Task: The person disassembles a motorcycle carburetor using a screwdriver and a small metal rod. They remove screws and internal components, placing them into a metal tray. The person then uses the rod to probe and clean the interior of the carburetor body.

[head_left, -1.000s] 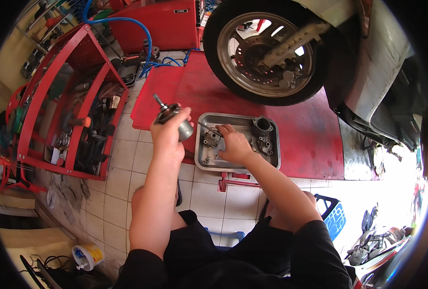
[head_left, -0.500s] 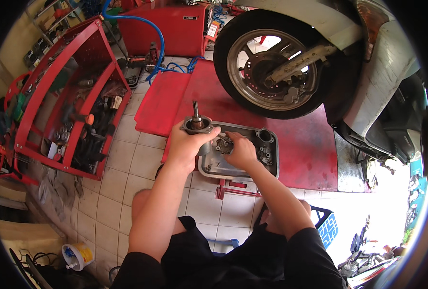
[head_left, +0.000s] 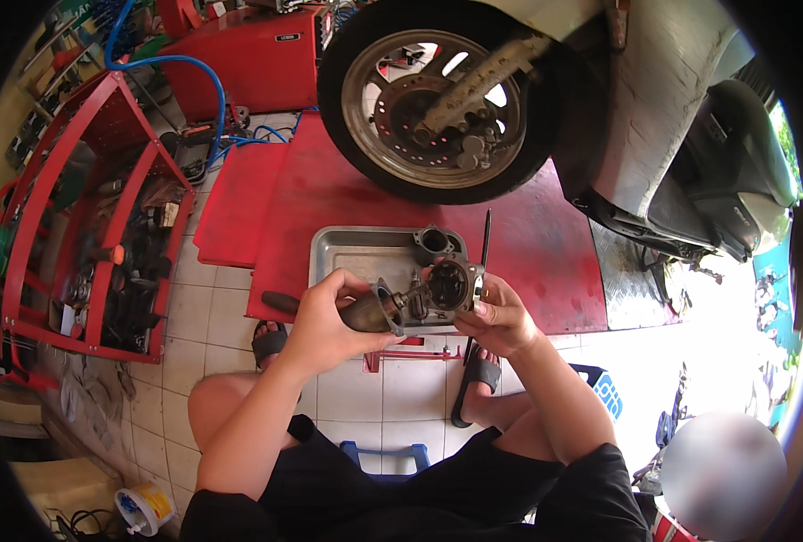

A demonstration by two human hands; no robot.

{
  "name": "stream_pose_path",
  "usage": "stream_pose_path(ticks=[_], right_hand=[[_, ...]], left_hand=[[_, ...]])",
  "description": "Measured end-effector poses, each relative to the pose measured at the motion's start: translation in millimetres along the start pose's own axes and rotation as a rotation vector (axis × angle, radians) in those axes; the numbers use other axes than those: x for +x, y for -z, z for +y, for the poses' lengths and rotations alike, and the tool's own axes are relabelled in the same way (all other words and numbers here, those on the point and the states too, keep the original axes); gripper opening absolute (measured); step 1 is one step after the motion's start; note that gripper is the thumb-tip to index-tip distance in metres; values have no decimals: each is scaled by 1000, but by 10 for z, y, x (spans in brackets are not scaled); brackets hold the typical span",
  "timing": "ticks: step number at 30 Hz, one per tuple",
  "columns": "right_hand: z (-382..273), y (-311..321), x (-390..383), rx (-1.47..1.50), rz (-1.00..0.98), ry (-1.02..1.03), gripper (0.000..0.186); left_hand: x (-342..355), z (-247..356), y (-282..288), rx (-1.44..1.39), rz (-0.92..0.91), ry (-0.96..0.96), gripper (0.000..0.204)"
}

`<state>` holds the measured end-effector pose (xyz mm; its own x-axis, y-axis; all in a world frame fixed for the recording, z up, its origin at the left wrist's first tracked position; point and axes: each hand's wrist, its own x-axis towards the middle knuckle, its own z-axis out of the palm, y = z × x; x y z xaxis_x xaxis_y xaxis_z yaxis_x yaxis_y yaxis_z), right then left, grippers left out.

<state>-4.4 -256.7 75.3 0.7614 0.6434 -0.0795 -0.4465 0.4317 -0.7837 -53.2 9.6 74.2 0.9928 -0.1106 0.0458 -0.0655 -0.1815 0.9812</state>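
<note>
My left hand [head_left: 322, 321] is closed around a grey metal cylinder housing [head_left: 370, 313], held on its side. A short shaft [head_left: 410, 297] sticks out of its flanged end toward the right. In my right hand [head_left: 502, 318] is a round metal housing [head_left: 453, 285], its hollow dark inside facing up at me. The shaft's tip is close to this housing; whether they touch I cannot tell. Both parts are above a shallow metal tray [head_left: 322, 242]. Another open round metal part [head_left: 434, 241] stands in the tray, with smaller parts partly hidden by my hands.
The tray rests on a red platform [head_left: 284, 194], below a scooter's wheel [head_left: 433, 108]. A dark handle [head_left: 280, 304] lies by the tray's left side; a thin dark rod [head_left: 486, 233] is at its right. A red tool rack [head_left: 103, 217] stands left.
My right hand has come up from the tray with the round housing. My left hand has tipped its cylinder from upright to sideways, shaft pointing right. The view has shifted to the right.
</note>
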Motion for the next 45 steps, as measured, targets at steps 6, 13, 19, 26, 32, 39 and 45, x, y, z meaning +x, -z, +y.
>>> stream_pose_path(ticks=[6, 13, 19, 26, 32, 39, 45], right_hand=[[-57, 59, -74, -38, -64, -6, 85], [-53, 39, -75, -69, -35, -11, 86], [-47, 131, -112, -369, 0, -66, 82], [-70, -149, -75, -900, -31, 43, 81], [50, -161, -72, -1030, -50, 266, 77], [27, -143, -154, -1199, -86, 374, 76], [83, -160, -213, -1157, -72, 415, 80]], left_hand=[[58, 66, -93, -81, -92, -136, 51], [105, 144, -157, -132, -121, -93, 49], [114, 130, -139, -65, -109, -82, 48], [72, 126, -67, -67, -209, 135, 52], [61, 60, -98, -145, -270, 140, 52], [47, 117, -137, -255, -324, 271, 59], [32, 91, -168, -212, -327, 392, 58]])
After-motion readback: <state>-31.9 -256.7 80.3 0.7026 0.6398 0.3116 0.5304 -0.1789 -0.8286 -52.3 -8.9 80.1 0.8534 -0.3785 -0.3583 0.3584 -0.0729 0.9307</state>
